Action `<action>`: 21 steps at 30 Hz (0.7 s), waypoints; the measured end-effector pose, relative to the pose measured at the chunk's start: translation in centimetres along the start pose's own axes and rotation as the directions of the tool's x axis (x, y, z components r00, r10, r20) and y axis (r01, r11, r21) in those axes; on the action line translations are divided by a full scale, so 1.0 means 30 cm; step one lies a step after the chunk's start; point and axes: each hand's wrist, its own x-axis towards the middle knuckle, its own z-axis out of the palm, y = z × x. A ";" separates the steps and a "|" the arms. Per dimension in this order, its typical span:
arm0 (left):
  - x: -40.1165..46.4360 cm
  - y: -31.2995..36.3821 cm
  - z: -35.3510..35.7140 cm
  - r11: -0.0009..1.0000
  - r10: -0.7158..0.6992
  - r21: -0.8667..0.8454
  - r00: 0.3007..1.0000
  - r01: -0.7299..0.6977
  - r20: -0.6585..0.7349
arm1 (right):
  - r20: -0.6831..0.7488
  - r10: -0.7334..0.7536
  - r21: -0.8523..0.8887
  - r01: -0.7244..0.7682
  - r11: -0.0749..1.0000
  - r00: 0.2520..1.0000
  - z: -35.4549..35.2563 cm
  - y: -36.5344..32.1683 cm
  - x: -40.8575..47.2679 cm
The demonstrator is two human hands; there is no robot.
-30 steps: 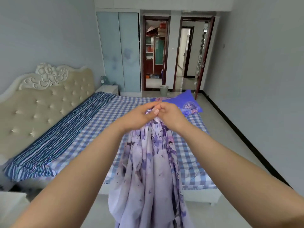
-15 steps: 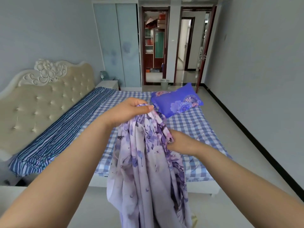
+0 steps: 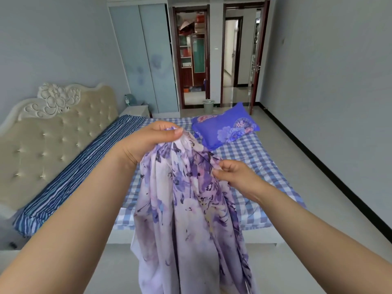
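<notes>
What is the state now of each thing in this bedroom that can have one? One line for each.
Floral cloth, held up, hanging bunched.
Left hand, grips the cloth's top.
Right hand, pinches the cloth's edge lower down.
Blue pillow, lying on the checked sheet.
Striped blanket, laid long beside the headboard.
Wardrobe doors, shut.
Room door, open.
Bucket, upright.
</notes>
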 end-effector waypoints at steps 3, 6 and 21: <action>-0.002 0.009 -0.014 1.000 -0.005 -0.008 1.000 0.005 -0.013 | -0.154 -0.051 -0.090 0.037 0.995 0.987 0.006 -0.003 -0.004; 0.006 0.015 -0.004 0.998 -0.053 -0.017 0.999 0.053 -0.006 | -0.407 -0.382 -0.444 0.186 0.876 0.830 0.062 -0.035 -0.045; 0.030 -0.001 0.073 0.975 -0.160 0.169 0.984 0.144 0.083 | -0.207 -0.134 -0.015 0.134 0.991 0.969 0.123 -0.186 -0.096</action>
